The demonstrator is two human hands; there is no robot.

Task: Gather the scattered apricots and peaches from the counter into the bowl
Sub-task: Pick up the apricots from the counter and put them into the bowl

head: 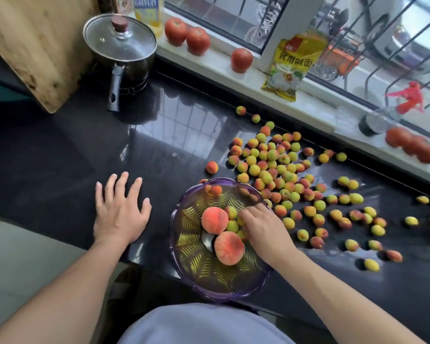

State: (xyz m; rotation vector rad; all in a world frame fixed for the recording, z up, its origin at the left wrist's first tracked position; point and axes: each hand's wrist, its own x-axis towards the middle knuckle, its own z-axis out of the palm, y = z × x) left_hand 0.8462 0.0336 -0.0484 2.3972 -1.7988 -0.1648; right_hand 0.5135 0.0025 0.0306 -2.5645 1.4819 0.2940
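Note:
A purple see-through bowl (184, 269) stands at the front edge of the black counter (60, 150). In it lie two large peaches (214, 220) (229, 248) and a few small apricots (231, 225). My right hand (266, 229) reaches into the bowl from the right, its fingers curled down around small apricots beside the peaches. My left hand (119, 212) rests flat on the counter left of the bowl, fingers spread. Many scattered apricots (278, 170) cover the counter behind and right of the bowl. One lone apricot (212, 167) lies just behind the bowl.
A lidded pot (121, 45) and a wooden board (35, 40) stand at the back left. The window sill holds tomatoes (186, 36), a yellow packet (293, 63), a spray bottle (392, 112) and more tomatoes (415, 145). The counter's front edge runs under my arms.

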